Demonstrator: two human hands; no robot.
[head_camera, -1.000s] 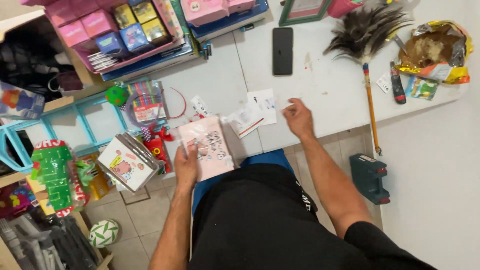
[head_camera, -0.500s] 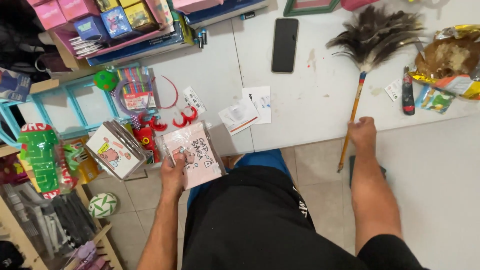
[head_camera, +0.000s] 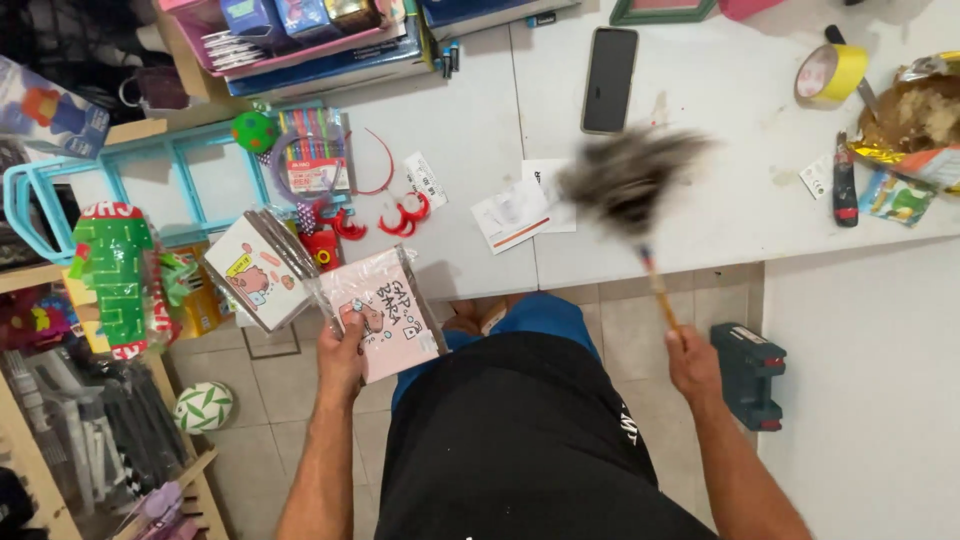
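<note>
Two hands | left hand (head_camera: 342, 352) fingers pinching pink packet (head_camera: 385, 312) | right hand (head_camera: 692, 365) fingers wrapped round feather duster (head_camera: 630, 185).

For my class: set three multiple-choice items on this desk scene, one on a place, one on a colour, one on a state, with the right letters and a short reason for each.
1. Where does the black phone lie?
A. On the white table
B. On the floor tiles
C. In the left hand

2. What colour is the roll of tape near the table's far right?
A. Blue
B. Yellow
C. Red

3. What is the state of the feather duster?
A. Lying flat on the table
C. Hanging on the shelf
B. Held by its stick in the right hand, its head blurred above the table

Answers: 1 A, it rests flat on the table top. 2 B, its rim is plainly yellow. 3 B, the grip closes on the stick's end, while the left hand holds a pink packet.
</note>
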